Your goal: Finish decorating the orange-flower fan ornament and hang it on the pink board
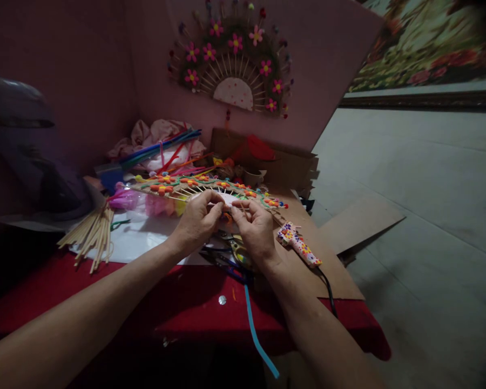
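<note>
A decorative fan (190, 182) made of sticks and a brown band with orange flowers leans tilted over the crowded table. My left hand (200, 216) is closed, thumb and fingers pinching at the lower middle of the fan by its white centre. Close beside it, my right hand (255, 224) is also closed, its fingertips pinching the same lower edge. A small orange piece (227, 218) shows just under the fingertips; what it is I cannot make out. Under my hands lie scissors or pliers (238, 249), partly hidden by my right hand.
A flower-patterned glue gun (298, 244) with a black cord rests on cardboard (336, 281) at right. Wooden sticks (91, 235) lie at left. Pipe cleaners (162, 148) are piled behind. A blue pipe cleaner (259, 335) overhangs the red table edge. Another fan (235, 59) hangs above.
</note>
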`<state>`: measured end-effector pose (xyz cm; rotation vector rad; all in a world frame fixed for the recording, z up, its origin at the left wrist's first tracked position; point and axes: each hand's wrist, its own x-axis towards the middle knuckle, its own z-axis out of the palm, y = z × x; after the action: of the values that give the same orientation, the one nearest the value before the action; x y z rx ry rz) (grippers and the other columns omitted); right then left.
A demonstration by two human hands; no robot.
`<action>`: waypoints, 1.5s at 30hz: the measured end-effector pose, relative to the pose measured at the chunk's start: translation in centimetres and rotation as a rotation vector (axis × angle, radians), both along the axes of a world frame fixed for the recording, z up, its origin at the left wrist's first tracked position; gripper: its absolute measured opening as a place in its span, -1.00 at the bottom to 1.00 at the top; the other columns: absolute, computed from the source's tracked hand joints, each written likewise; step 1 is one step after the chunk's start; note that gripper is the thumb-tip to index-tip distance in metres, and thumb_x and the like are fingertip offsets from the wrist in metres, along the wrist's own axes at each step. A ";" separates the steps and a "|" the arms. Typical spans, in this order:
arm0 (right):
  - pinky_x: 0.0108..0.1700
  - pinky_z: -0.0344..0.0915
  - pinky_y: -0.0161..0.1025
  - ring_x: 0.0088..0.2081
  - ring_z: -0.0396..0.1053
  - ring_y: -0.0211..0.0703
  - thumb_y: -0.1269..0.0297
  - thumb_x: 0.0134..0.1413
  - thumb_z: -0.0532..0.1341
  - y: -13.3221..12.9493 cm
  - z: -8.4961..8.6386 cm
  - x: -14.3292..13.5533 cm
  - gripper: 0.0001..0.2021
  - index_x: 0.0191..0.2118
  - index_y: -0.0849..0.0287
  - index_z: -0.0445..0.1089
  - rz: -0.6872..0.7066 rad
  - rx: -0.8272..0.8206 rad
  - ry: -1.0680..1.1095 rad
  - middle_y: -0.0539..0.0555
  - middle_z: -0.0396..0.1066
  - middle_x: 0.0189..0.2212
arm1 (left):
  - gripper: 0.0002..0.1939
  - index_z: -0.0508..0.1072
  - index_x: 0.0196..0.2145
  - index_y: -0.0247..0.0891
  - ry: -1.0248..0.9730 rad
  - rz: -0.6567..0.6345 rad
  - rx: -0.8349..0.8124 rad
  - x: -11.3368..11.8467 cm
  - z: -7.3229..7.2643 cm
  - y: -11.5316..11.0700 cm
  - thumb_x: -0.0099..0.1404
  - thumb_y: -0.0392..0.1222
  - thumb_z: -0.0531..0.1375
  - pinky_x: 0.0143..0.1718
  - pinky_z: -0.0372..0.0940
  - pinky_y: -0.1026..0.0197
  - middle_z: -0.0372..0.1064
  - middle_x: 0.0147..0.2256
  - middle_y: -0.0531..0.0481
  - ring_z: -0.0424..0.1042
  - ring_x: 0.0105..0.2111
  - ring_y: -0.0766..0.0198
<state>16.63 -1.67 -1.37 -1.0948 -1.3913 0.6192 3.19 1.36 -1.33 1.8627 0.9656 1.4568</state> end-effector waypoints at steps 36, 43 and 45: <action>-0.48 0.11 -0.33 -0.59 0.24 -0.25 0.28 0.00 0.13 0.0 -0.4 0.6 -0.86 -0.29 0.11 0.38 -0.359 0.112 -0.411 -0.09 0.34 -0.62 | -0.96 0.30 -0.43 -0.23 -0.004 -0.049 -0.046 0.1 0.0 0.0 0.18 -0.26 0.09 -0.61 0.12 0.33 0.22 -0.62 0.14 0.22 -0.63 0.38; -0.49 0.15 -0.33 -0.62 0.23 -0.25 0.24 0.06 0.12 -0.3 -0.1 0.4 -0.79 -0.17 0.12 0.37 -0.166 0.087 -0.296 -0.13 0.28 -0.70 | -0.92 0.30 -0.45 -0.24 0.045 -0.019 0.001 0.1 0.4 -0.3 0.20 -0.28 0.07 -0.55 0.15 0.31 0.26 -0.56 0.10 0.25 -0.56 0.36; -0.49 0.16 -0.33 -0.64 0.22 -0.27 0.21 0.06 0.13 -0.3 -0.1 0.3 -0.79 -0.18 0.12 0.37 -0.123 0.070 -0.262 -0.13 0.30 -0.69 | -0.92 0.31 -0.45 -0.25 0.072 -0.004 0.014 0.1 0.4 -0.3 0.20 -0.28 0.07 -0.52 0.15 0.30 0.26 -0.55 0.09 0.25 -0.54 0.35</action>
<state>16.94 -1.97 -1.45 -1.2274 -1.5430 0.3442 3.28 1.10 -0.92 1.9380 0.9868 1.4061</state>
